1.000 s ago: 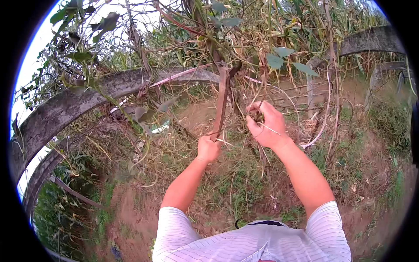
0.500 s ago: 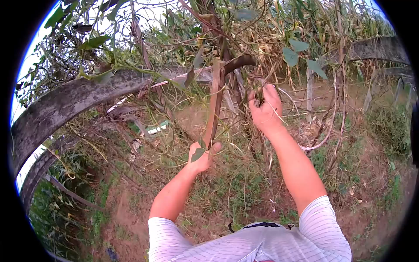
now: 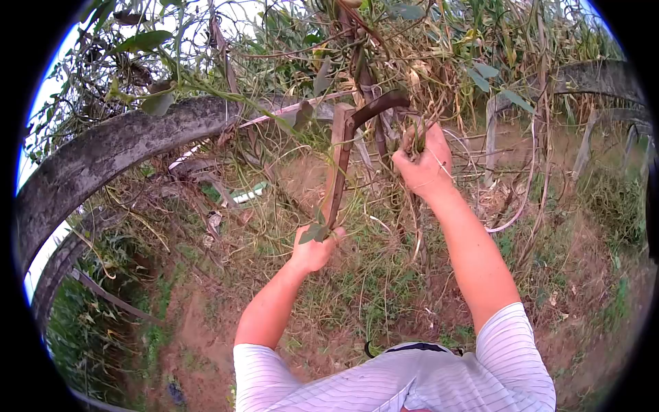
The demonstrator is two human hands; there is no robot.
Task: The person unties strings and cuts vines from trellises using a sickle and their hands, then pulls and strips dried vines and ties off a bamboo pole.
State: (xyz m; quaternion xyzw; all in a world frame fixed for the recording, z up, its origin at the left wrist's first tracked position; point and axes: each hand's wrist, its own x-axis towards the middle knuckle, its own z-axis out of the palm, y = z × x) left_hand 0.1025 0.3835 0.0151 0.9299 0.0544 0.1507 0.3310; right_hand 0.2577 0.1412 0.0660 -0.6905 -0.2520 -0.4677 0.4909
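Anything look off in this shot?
Two things. A pink strip hangs in a slack loop beside the right hand, maybe a loose tie. A white and green scrap shows beyond the left hand, possibly litter. No spill visible.

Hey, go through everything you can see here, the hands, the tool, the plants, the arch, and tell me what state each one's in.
Left hand: closed around tool's lower end
Tool: held upright, curved end on top
Right hand: closed on stems
Stems: bunched, gripped
Arch: standing, partly overgrown
Pink strip: slack, hanging in a curve
Broad leaf: green
Ground: soil with patchy greenery
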